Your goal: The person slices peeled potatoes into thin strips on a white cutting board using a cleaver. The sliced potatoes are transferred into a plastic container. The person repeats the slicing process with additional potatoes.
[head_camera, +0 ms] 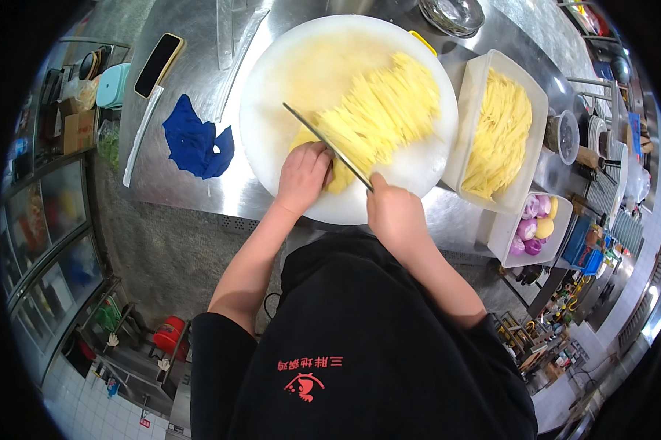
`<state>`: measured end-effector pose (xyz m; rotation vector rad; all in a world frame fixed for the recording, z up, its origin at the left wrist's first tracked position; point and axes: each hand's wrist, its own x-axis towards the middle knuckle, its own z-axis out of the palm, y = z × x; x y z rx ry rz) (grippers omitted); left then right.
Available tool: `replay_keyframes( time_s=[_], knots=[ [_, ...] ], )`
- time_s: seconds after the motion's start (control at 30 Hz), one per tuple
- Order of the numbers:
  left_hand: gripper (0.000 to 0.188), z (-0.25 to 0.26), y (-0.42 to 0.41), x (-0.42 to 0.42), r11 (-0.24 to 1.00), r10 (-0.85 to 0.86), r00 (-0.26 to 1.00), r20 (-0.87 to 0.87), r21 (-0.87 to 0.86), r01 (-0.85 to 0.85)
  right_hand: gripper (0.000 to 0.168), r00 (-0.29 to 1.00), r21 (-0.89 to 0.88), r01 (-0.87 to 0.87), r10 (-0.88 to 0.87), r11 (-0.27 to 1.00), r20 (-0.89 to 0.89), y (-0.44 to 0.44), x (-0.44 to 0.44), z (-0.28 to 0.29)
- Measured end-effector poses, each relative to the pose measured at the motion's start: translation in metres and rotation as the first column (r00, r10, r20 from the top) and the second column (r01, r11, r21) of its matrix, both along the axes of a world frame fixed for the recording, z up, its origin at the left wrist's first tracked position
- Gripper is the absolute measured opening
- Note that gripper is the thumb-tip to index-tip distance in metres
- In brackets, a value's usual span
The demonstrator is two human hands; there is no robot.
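My right hand (399, 217) grips the handle of a kitchen knife (344, 159), its blade slanting up and left across the round white cutting board (270, 71). Just left of the blade, my left hand (303, 179) presses with curled fingers on yellow slices that look like potato (341, 179). The fingertips are close to the blade and partly hidden by it. To the right of the knife spreads a long heap of thin yellow shreds (388, 113). More shreds (498, 135) fill a white plastic tub (468, 104) right of the board.
A smaller white container (498, 236) holds peeled purple onions (527, 228) and yellow pieces. Left of the board lie a crumpled blue cloth (195, 140) and a phone (158, 65) on the steel table (143, 184). A metal bowl (452, 15) stands at the far edge.
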<state>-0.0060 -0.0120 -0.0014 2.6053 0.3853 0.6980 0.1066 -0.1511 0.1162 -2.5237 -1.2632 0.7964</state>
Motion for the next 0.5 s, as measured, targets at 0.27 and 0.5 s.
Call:
replay_keyframes(
  time_s=[0.27, 0.5],
  knots=[
    [0.035, -0.002, 0.001, -0.001, 0.999, 0.03, 0.999, 0.029, 0.012, -0.03, 0.008, 1.0, 0.026, -0.003, 0.003, 1.0, 0.02, -0.004, -0.005, 0.005],
    [0.038, 0.0, 0.005, -0.006, 0.999, -0.027, 0.998, 0.049, 0.046, 0.025, 0.01, 1.0, 0.041, 0.016, -0.017, 0.999, 0.006, 0.007, 0.004, -0.022]
  ],
)
